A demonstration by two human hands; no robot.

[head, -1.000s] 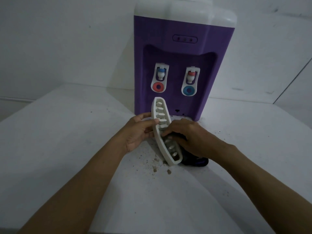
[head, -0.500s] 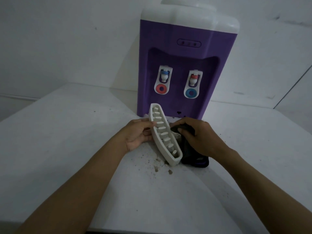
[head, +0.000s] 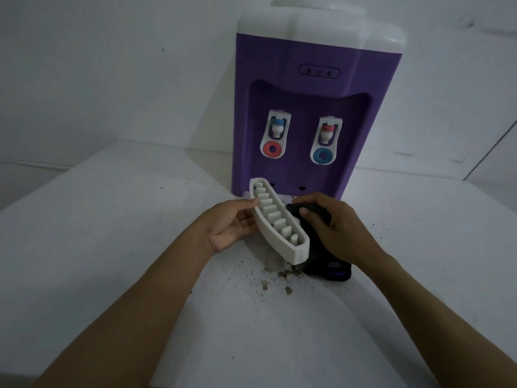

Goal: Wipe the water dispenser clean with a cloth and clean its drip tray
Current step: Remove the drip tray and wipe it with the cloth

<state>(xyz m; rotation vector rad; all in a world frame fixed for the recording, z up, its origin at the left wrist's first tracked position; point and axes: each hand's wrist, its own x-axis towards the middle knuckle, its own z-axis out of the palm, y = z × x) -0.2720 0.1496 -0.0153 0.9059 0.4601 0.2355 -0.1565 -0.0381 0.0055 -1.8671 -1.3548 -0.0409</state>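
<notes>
Left hand [head: 232,225] grip clasps drip tray [head: 279,222]; right hand [head: 335,231] grip clutches cloth [head: 321,264]. Debris [head: 279,275] at tray's 6 o'clock, water dispenser [head: 316,107] at 12.

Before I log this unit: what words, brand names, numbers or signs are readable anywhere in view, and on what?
Words, brand names, numbers: none readable anywhere.
Panel on the water dispenser: three small lights, no legible lettering.
Tap levers: a red ring and a blue ring, colour marks only.
Dark marks low on the front: too small to read.
Drip tray and cloth: no print visible.
</notes>
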